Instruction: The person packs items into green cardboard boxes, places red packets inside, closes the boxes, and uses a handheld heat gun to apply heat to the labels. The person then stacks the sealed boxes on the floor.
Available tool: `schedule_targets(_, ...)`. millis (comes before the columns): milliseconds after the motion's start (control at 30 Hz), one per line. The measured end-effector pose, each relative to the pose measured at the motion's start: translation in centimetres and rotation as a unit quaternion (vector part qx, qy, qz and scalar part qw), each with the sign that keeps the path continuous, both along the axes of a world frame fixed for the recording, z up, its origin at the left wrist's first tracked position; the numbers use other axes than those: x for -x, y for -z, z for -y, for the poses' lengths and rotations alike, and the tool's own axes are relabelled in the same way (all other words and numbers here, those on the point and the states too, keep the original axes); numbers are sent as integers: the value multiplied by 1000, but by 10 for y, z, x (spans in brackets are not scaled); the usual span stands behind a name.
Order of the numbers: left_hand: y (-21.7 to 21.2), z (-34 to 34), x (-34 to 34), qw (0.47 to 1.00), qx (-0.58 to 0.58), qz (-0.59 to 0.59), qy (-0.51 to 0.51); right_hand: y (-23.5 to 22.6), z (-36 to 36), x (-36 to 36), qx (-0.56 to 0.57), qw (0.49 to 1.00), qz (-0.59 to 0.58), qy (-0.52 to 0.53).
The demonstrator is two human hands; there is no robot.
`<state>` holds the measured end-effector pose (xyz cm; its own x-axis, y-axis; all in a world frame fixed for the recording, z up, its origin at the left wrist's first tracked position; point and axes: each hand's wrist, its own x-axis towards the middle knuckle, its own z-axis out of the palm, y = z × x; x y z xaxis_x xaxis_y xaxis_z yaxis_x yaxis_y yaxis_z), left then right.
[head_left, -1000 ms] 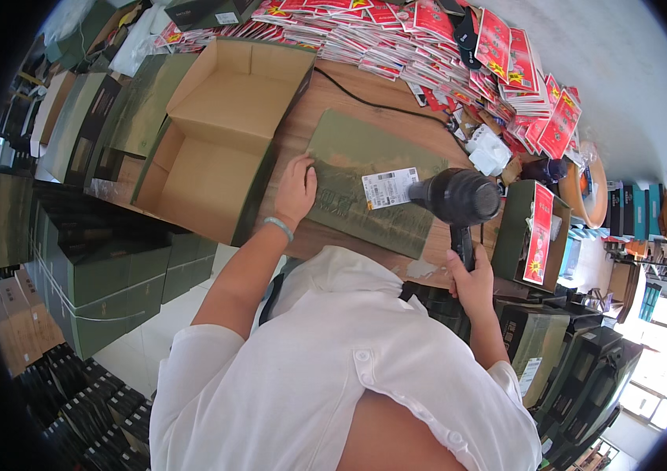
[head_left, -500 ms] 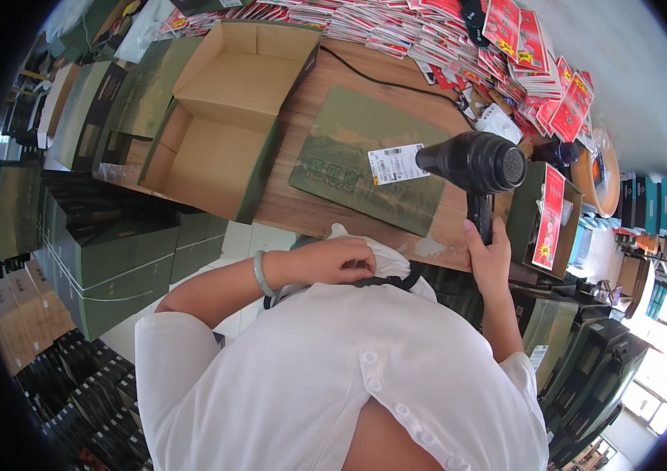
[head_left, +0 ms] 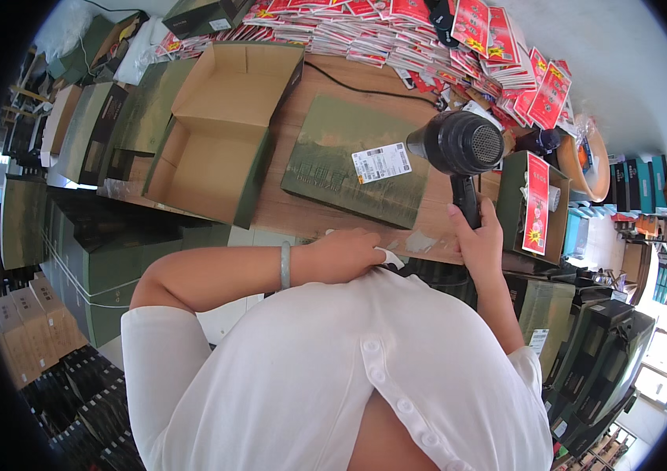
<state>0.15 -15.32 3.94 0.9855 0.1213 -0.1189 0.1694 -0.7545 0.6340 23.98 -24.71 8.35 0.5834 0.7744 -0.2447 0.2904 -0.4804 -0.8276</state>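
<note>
My right hand (head_left: 479,239) is wrapped round the handle of a black hair dryer (head_left: 459,143). The dryer's nozzle points left, over the right part of a closed flat green box (head_left: 325,149) on the wooden table. A white printed label (head_left: 381,162) lies on the box lid, just left of the nozzle. My left hand (head_left: 351,253) is at my waist by the table's front edge, its fingers curled in beside some white cloth. Whatever those fingers hold, if anything, is hidden. On that wrist sits a pale bangle (head_left: 285,264).
An open green box (head_left: 208,165) with a brown inside stands left on the table (head_left: 266,196). Red printed packets (head_left: 365,35) pile along the back. Near the right edge is a smaller open box (head_left: 557,220) with a red card. A black cord (head_left: 372,88) crosses behind; stacked boxes flank the table.
The view has shifted slightly. My left hand has moved a little right and its forearm has come up nearer the table. My right hand still grips the hair dryer, its nozzle still beside the label.
</note>
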Motion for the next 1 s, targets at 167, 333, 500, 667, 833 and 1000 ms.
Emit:
schedule_targets(167, 36, 5, -2, 999, -27, 10, -39, -15, -7, 4, -18, 1000, -11, 8)
schedule_targets(333, 71, -1, -1, 995, -45, -63, -66, -18, -16, 8, -9, 1000, -9, 21)
schedule_targets(500, 53, -6, 10, 994, -30, -94, -56, 10, -21, 6, -26, 998, 64, 9)
schedule_targets(667, 31, -3, 65, 990, 75, -17, -115, 12, -13, 10, 17, 1000, 19, -15)
schedule_targets(833, 30, 20, 125, 942, 140, -215, -216, 19, -5, 14, 48, 999, 15, -14)
schedule_targets(1000, 128, 60, 180, 922, 198, -86, -322, 24, 2, 9, 7, 1000, -8, 21)
